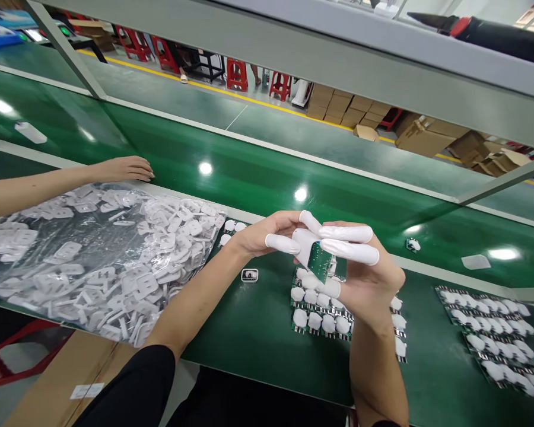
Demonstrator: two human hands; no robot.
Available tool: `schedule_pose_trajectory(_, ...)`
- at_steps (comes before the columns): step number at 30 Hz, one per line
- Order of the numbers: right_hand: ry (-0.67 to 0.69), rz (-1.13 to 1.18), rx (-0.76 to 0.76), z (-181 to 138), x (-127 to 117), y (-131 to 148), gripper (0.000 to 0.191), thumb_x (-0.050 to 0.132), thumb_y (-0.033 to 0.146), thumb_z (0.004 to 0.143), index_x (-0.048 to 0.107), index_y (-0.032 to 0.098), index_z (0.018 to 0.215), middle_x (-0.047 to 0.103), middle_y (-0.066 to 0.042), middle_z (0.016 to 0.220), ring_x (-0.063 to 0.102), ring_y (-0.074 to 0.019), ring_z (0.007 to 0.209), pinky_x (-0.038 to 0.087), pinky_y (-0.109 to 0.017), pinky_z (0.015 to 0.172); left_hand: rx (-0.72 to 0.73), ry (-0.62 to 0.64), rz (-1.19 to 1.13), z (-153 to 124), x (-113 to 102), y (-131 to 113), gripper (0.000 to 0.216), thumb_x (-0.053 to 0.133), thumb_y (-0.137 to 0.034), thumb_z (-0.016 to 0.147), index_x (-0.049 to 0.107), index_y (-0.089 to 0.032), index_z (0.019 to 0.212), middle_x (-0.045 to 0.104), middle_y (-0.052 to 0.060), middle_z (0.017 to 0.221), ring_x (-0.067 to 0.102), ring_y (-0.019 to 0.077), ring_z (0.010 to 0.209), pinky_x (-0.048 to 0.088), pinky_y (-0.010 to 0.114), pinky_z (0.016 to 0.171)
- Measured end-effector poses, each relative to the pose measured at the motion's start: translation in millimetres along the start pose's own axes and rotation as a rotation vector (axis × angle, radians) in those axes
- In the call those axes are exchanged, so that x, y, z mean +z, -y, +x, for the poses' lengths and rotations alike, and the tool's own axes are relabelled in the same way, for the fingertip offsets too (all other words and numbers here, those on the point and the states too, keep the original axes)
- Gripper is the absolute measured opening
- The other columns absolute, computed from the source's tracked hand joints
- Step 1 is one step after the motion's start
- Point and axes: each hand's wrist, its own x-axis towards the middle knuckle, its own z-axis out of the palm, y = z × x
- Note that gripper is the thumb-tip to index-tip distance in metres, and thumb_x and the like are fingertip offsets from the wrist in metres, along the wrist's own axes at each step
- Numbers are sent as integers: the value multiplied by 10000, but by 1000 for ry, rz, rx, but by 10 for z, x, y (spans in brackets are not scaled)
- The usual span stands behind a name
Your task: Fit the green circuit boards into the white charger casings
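Observation:
Just above the table, my left hand (271, 234), in white finger cots, pinches a white plastic casing (303, 243). My right hand (365, 270), also in finger cots, grips a small green circuit board (320, 262) between its fingers and thumb. The board is tilted, its soldered side facing me, and its upper edge meets the casing; how far it sits inside I cannot tell. Below my hands lie rows of circuit boards with round white tops (323, 323), partly hidden by my right hand. A small white casing with a dark inside (250, 275) rests below my left wrist.
A clear bag of white plastic parts (146, 243) spreads over the left side. Another person's hand (127, 169) reaches above it. More board rows (489, 308) lie at right. Beyond runs a shiny green conveyor (244, 178) carrying a board (413, 244). A shelf beam (293, 50) crosses overhead.

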Motion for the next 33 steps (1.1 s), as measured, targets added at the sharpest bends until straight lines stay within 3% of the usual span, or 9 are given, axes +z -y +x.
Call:
schedule_pose_trajectory(6, -10, -75, 110, -21, -40, 3, 720, 1070, 235, 779, 777, 397, 1416, 831, -68, 1321, 774, -371, 1246, 691, -648, 1009, -73, 17, -142, 31, 73, 83, 462, 986, -459, 754, 772, -227, 1092, 791, 60, 899, 719, 181, 667, 603, 299, 605)
schedule_pose_trajectory(14, 17, 5, 376, -9, -28, 33, 528, 1017, 303, 864, 782, 367, 1333, 822, -55, 1344, 783, -324, 1247, 691, -573, 1065, -90, -126, -191, 54, 120, 141, 508, 962, -414, 690, 770, -183, 1100, 777, 63, 924, 678, 161, 659, 569, 273, 580)
schedule_pose_trajectory(16, 8, -55, 349, -9, -36, 4, 681, 1015, 369, 868, 719, 367, 1482, 780, -81, 1463, 761, -346, 1323, 669, -608, 1146, -69, -155, -233, 68, 139, 165, 484, 944, -443, 731, 779, -163, 1089, 743, 53, 859, 650, 149, 627, 525, 251, 548)
schedule_pose_trajectory(20, 89, -170, 117, -23, -83, -70, 1134, 1026, 397, 849, 397, 360, 1792, 590, -143, 1746, 632, -416, 1557, 574, -690, 1297, -57, -214, -344, 92, 240, 173, 424, 880, -469, 850, 788, -136, 1096, 727, 74, 857, 635, 145, 623, 478, 242, 539)
schedule_pose_trajectory(23, 123, -291, 30, -24, -107, -109, 1095, 956, 255, 914, 346, 369, 1817, 597, -145, 1750, 608, -414, 1601, 603, -676, 1269, -55, -256, -395, 101, 346, 186, 370, 875, -426, 864, 786, -142, 1084, 753, 96, 899, 697, 190, 772, 588, 295, 721)
schedule_pose_trajectory(27, 65, -417, -43, -20, -144, -157, 992, 857, 105, 934, 422, 366, 1787, 679, -152, 1663, 696, -398, 1505, 684, -620, 1141, -54, -233, -416, 106, 435, 240, 296, 846, -433, 921, 792, -171, 1048, 785, 107, 977, 750, 237, 947, 633, 360, 907)
schedule_pose_trajectory(30, 19, -428, -88, -26, -199, -185, 957, 876, 109, 894, 500, 329, 1747, 728, -171, 1583, 762, -389, 1377, 716, -597, 1050, -11, -174, -235, 100, 427, 258, 413, 856, -531, 934, 797, -191, 1162, 810, 139, 1109, 788, 295, 1068, 653, 427, 976)
schedule_pose_trajectory(33, 32, -428, -79, -24, -234, -186, 914, 874, 115, 892, 537, 323, 1715, 749, -176, 1522, 761, -378, 1353, 722, -586, 1018, 115, -258, -6, 83, 385, 242, 588, 975, -477, 844, 735, -236, 1324, 809, 133, 1255, 806, 285, 1122, 659, 417, 1012)
